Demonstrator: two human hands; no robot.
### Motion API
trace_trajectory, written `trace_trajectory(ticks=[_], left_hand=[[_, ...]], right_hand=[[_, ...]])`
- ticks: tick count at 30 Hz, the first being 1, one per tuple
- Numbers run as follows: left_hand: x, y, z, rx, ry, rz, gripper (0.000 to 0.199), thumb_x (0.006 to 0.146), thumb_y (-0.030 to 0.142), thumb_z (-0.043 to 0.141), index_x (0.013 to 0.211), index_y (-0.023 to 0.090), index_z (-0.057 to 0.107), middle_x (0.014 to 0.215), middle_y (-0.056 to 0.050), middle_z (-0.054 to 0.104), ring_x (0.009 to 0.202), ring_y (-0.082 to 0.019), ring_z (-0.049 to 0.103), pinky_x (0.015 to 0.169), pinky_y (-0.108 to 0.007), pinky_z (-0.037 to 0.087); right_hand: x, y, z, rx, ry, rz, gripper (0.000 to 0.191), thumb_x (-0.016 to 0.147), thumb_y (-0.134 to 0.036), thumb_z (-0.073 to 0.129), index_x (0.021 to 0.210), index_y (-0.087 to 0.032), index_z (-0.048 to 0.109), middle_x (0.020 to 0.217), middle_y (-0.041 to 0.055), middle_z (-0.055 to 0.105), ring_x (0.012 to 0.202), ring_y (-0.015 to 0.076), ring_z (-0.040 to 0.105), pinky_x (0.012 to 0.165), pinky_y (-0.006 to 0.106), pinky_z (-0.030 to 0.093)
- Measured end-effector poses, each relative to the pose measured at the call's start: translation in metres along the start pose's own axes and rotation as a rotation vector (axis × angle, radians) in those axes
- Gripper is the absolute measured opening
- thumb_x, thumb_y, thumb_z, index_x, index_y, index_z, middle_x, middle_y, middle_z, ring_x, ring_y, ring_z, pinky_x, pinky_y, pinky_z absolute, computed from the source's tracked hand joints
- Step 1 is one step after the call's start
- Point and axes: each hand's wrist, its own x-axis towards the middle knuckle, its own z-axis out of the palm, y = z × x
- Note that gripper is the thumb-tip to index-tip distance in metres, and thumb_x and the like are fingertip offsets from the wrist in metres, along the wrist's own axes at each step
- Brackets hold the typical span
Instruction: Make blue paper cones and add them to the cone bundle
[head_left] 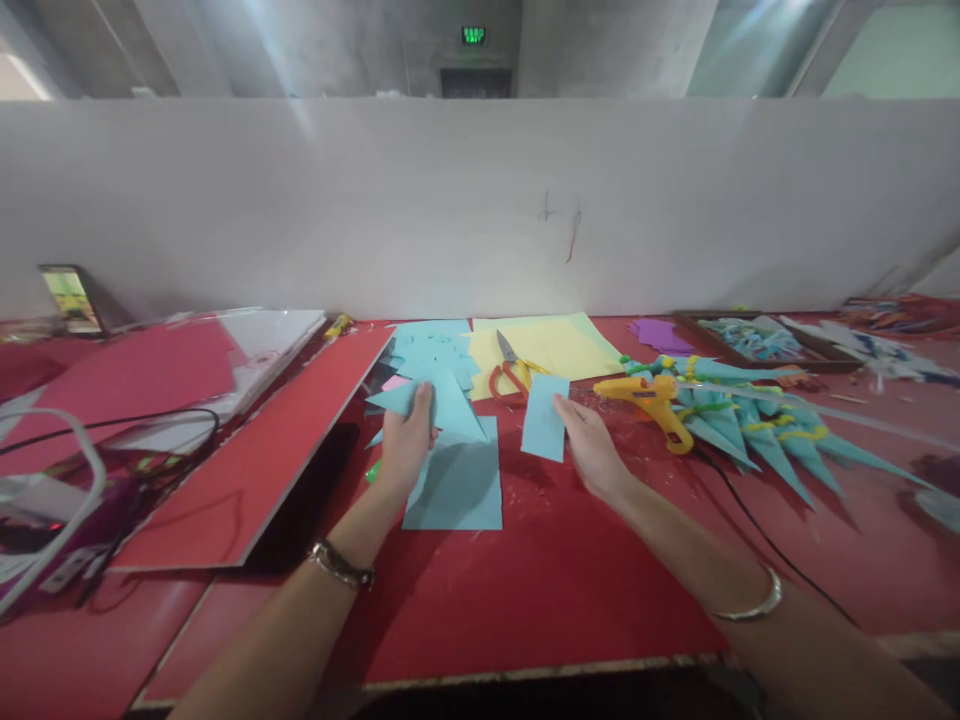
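Observation:
My left hand [409, 432] is closed on a pointed light-blue paper piece [448, 402], thumb on top. Between the thumb and fingers of my right hand [592, 440] is a small light-blue paper rectangle [544, 420], held upright by its right edge. Below the left hand's piece, a larger blue paper sheet [457, 490] lies flat on the table, partly covered from view. Behind the hands are orange-handled scissors [508, 375] on a pale yellow sheet [555, 340]. To the right of my right hand rests a yellow glue gun [652, 400].
Blue paper cones [757, 420] with yellow and green trim lie at the right, near a glue-gun cord [750, 515]. A tilted red board [277, 450] stands at the left. Further back are purple papers [660, 337], a tray of scraps [757, 340] and a propped phone [73, 298].

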Motion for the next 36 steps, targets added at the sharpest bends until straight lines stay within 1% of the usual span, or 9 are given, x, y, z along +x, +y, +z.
trace_trajectory(ticks=[6,10,15,18,21,24,30,33,36], left_hand=[[-0.009,0.004,0.007,0.017,-0.029,-0.028,0.033,0.071,0.043,0.052,0.054,0.019,0.038,0.038,0.009,0.033,0.032,-0.004,0.032,0.032,-0.016,0.025],[-0.010,-0.001,0.007,0.079,-0.132,-0.002,0.038,0.067,0.045,0.055,0.048,0.017,0.038,0.037,0.007,0.035,0.035,-0.004,0.032,0.035,-0.018,0.025],[-0.015,-0.002,0.011,0.080,-0.280,-0.029,0.036,0.063,0.042,0.060,0.047,0.016,0.041,0.040,0.006,0.037,0.039,-0.005,0.031,0.039,-0.020,0.025],[-0.020,-0.002,0.013,-0.018,-0.448,-0.102,0.024,0.061,0.033,0.064,0.054,0.015,0.049,0.044,0.005,0.043,0.041,-0.005,0.035,0.041,-0.019,0.028],[-0.023,-0.003,0.013,-0.152,-0.750,-0.223,0.019,0.058,0.028,0.067,0.060,0.014,0.055,0.048,0.004,0.049,0.042,-0.005,0.040,0.043,-0.018,0.031],[-0.024,-0.004,0.009,-0.231,-1.034,-0.389,0.025,0.052,0.030,0.072,0.063,0.012,0.059,0.053,0.001,0.055,0.046,-0.007,0.047,0.045,-0.019,0.036],[-0.024,-0.005,0.002,-0.349,-1.160,-0.534,0.031,0.044,0.028,0.078,0.066,0.012,0.062,0.063,-0.003,0.064,0.060,-0.012,0.058,0.060,-0.023,0.044],[-0.025,-0.005,0.000,-0.355,-1.220,-0.580,0.027,0.047,0.027,0.076,0.066,0.012,0.062,0.060,-0.003,0.064,0.056,-0.011,0.058,0.055,-0.021,0.044],[-0.025,-0.004,-0.003,-0.275,-1.362,-0.647,0.023,0.055,0.029,0.072,0.066,0.011,0.062,0.050,-0.001,0.060,0.035,-0.007,0.048,0.041,-0.019,0.041]], right_hand=[[-0.009,-0.003,0.006,-0.018,-0.106,-0.010,0.031,0.068,-0.048,0.056,0.063,-0.019,0.048,0.052,-0.0067,0.041,0.046,0.0073,0.038,0.044,0.020,0.031],[-0.009,-0.004,0.006,-0.093,-0.124,-0.021,0.030,0.071,-0.049,0.052,0.067,-0.019,0.049,0.046,-0.0087,0.037,0.037,0.0054,0.031,0.037,0.019,0.023],[-0.010,-0.005,0.008,-0.143,-0.210,-0.024,0.026,0.073,-0.043,0.051,0.072,-0.017,0.052,0.052,-0.0057,0.048,0.042,0.0063,0.040,0.047,0.021,0.033],[-0.011,-0.006,0.010,-0.115,-0.269,-0.010,0.025,0.069,-0.039,0.055,0.080,-0.016,0.054,0.062,-0.0024,0.054,0.051,0.0087,0.046,0.053,0.023,0.037],[-0.009,-0.004,0.012,-0.053,-0.290,-0.017,0.029,0.066,-0.036,0.057,0.087,-0.017,0.051,0.072,-0.0009,0.057,0.056,0.0096,0.049,0.055,0.024,0.039],[-0.004,-0.001,0.010,-0.109,-0.247,-0.042,0.030,0.061,-0.032,0.059,0.085,-0.018,0.048,0.067,-0.0025,0.055,0.053,0.0095,0.049,0.053,0.024,0.039],[0.004,-0.002,0.014,-0.206,-0.219,-0.157,0.031,0.065,-0.027,0.054,0.092,-0.018,0.041,0.066,-0.0040,0.052,0.051,0.0092,0.050,0.053,0.025,0.041],[0.015,-0.009,0.030,-0.260,-0.238,-0.207,0.038,0.065,-0.023,0.053,0.098,-0.018,0.036,0.065,-0.0060,0.050,0.052,0.0093,0.052,0.055,0.025,0.043],[0.038,-0.019,0.054,-0.354,-0.273,-0.231,0.038,0.067,-0.019,0.050,0.101,-0.018,0.035,0.062,-0.0077,0.048,0.051,0.0091,0.052,0.054,0.024,0.043]])
